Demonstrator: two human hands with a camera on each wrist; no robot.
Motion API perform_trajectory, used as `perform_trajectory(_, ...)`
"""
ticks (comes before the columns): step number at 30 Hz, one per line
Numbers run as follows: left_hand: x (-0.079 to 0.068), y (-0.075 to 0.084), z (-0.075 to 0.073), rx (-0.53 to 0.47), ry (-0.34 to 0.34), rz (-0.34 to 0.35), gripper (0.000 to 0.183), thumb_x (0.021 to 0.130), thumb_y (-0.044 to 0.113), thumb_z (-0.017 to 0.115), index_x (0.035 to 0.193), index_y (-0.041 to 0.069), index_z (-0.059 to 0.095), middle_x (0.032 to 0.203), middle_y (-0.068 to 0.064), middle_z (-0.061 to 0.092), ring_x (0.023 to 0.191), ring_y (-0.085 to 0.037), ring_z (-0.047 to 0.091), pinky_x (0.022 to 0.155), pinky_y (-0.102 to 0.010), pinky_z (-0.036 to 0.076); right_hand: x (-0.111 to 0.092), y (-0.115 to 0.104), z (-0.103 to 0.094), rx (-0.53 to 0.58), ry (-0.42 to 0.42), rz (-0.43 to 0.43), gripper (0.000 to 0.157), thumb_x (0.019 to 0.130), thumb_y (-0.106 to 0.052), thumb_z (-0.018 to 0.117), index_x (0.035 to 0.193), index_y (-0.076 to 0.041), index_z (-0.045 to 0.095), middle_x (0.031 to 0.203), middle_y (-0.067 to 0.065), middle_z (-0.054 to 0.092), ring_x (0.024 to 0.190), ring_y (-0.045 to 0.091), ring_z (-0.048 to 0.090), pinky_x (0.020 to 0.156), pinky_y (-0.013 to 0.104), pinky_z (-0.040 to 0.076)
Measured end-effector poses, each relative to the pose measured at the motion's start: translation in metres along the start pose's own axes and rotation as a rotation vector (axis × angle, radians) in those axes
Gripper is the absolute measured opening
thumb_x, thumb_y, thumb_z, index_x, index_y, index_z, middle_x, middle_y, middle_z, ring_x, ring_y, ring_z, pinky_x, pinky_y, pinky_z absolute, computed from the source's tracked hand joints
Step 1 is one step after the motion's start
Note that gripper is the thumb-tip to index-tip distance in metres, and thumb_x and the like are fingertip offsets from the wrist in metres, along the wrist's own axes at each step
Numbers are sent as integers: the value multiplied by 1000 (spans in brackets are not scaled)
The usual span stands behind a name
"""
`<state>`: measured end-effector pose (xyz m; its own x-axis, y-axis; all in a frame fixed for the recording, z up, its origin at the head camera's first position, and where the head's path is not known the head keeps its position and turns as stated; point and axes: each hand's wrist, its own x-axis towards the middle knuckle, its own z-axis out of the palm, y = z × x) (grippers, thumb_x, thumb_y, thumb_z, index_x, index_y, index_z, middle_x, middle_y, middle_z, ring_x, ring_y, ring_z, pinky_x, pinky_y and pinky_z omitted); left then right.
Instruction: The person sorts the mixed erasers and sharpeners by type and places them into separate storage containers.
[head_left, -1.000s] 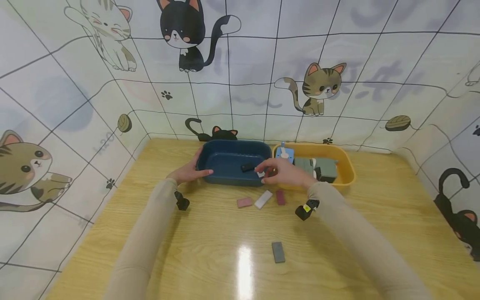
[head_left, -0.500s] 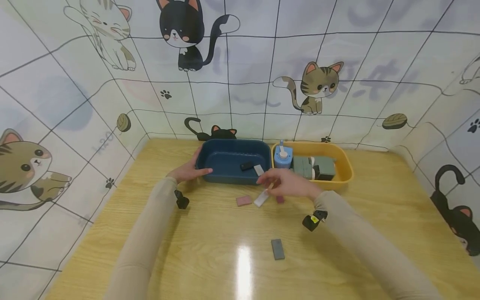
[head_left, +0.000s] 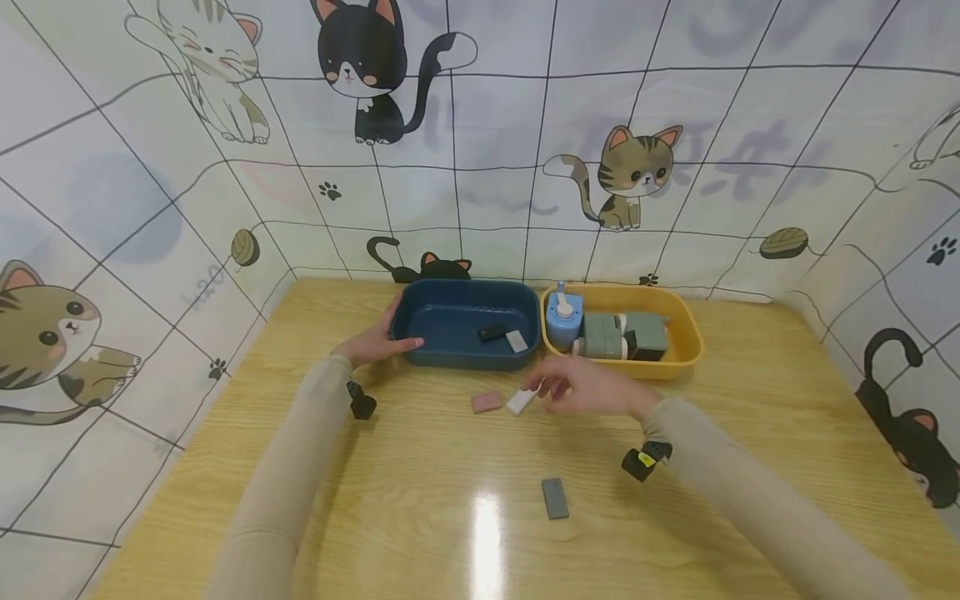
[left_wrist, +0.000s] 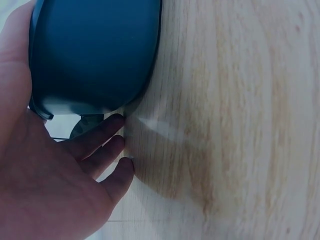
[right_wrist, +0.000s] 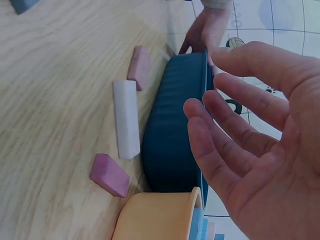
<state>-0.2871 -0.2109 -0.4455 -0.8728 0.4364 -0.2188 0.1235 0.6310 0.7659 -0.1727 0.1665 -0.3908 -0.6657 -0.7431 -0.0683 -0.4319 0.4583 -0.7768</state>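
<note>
My left hand (head_left: 378, 342) holds the left end of a dark blue bin (head_left: 472, 360), thumb over the rim and fingers down outside the end wall. In the bin lie a black block (head_left: 492, 332) and a white block (head_left: 516, 340). My right hand (head_left: 588, 386) hovers in front of the bins with fingers spread and loosely bent, holding nothing. Below it on the table are a longer white block (right_wrist: 126, 120) and a dark pink block (right_wrist: 110, 175), the latter hidden by the hand in the head view. A light pink block (head_left: 487, 402) lies to their left.
Right beside the blue bin stands a yellow bin (head_left: 684, 350) holding a light blue container (head_left: 562, 321) and a grey-green object (head_left: 647, 337). Nearer on the table lies a grey block (head_left: 555, 498). A cat-patterned sheet (head_left: 495, 192) rises behind both bins.
My right hand has let go of a white block in the blue bin, then moved back toward me over the blocks on the table. The left hand stays on the bin.
</note>
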Motion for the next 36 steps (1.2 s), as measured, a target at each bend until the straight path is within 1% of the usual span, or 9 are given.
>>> perform_trajectory(4,-2,1,0,-13,-9,-9,105,90,44,66,153,28,-16,160,-17,-7,143,-42,8,111,-57,15,-5,1,3,-36,-9,-8,31,87,-1,66,118,0,63,115,14,60,96,29,58,83,43,51)
perform_trajectory(10,-3,2,0,-21,-15,-7,108,89,48,66,153,27,-18,159,-17,-9,142,-43,7,110,-58,15,-12,-4,6,-84,-20,-4,32,85,-2,69,117,-5,65,112,11,61,97,29,60,81,39,52)
perform_trajectory(14,-3,2,0,-15,-8,-4,109,88,49,67,153,26,-18,159,-18,-9,142,-43,8,110,-58,16,-17,-5,7,-105,-37,-6,33,85,-3,69,118,-6,65,113,9,61,97,25,60,80,38,52)
perform_trajectory(17,-3,0,0,-1,-9,-6,110,86,54,66,153,27,-18,159,-17,-9,142,-42,8,110,-57,16,-20,-5,9,-107,-48,-3,32,86,-3,68,118,-4,65,113,9,61,97,24,61,80,37,52)
perform_trajectory(21,-2,-1,0,0,-19,4,113,84,59,65,153,26,-19,159,-18,-11,142,-43,6,110,-59,15,-24,-3,12,-105,-55,3,30,85,-2,68,116,-2,65,111,10,60,97,27,61,80,37,53)
perform_trajectory(24,-2,-1,0,-12,-23,8,112,86,55,65,153,25,-19,159,-18,-11,142,-44,5,109,-60,15,-27,-2,15,-108,-60,16,30,86,-2,68,115,-2,65,111,10,61,97,27,61,80,38,53)
perform_trajectory(27,-2,-1,0,-18,-22,-13,109,88,51,66,153,29,-18,160,-14,-11,143,-40,7,110,-57,16,-31,1,19,-113,-69,32,31,86,-4,69,116,-3,65,113,8,63,97,23,61,81,37,52)
perform_trajectory(29,-2,0,0,-21,-26,-17,108,88,49,66,153,30,-18,160,-13,-11,143,-40,7,110,-57,16,-34,4,22,-110,-76,34,32,85,-4,70,117,-5,65,113,7,63,98,22,60,81,36,52)
perform_trajectory(36,-2,2,1,-10,-20,4,110,87,54,65,153,26,-18,159,-17,-11,142,-43,7,110,-59,15,-41,9,33,-48,-109,12,36,82,-3,72,117,-7,65,113,3,62,98,23,60,82,37,51)
